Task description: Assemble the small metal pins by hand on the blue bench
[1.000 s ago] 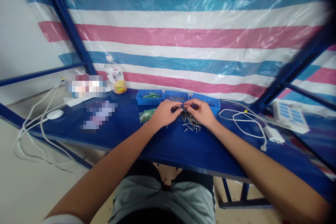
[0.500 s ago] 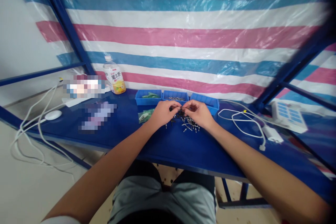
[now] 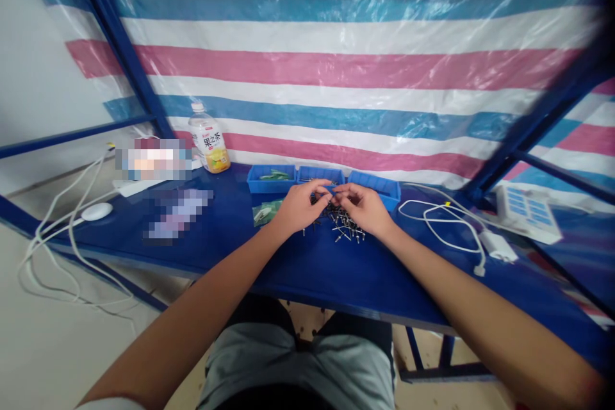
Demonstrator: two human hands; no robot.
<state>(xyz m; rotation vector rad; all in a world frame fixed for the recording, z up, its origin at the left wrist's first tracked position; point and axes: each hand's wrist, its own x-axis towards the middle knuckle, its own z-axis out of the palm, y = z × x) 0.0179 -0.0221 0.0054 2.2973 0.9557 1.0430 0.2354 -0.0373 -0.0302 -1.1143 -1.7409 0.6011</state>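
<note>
My left hand [image 3: 302, 205] is over a pile of small black and silver pieces [image 3: 350, 229] that look like blind rivets. Its thumb and fingers are bent together in a pinch, and anything between them is too small to make out. Close beside it, my right hand [image 3: 366, 207] is also curled in a pinch at the pile, its fingertips almost meeting those of the left. Behind the hands stand three blue bins: the left bin [image 3: 254, 186] has green packets in it, the middle bin [image 3: 302, 174] thin metal pieces, and the right bin [image 3: 391, 187] is partly hidden.
Green packets [image 3: 263, 213] lie left of my left hand. A drink bottle [image 3: 211, 141] stands at the back left, near a blurred-out item [image 3: 177, 214]. White cables and an adapter [image 3: 500, 245] lie on the right, before a white device with blue keys [image 3: 528, 213].
My fingertips have shifted slightly, with the left forefinger straighter and a bit higher. Both arms, the pile and the bins stay practically where they were.
</note>
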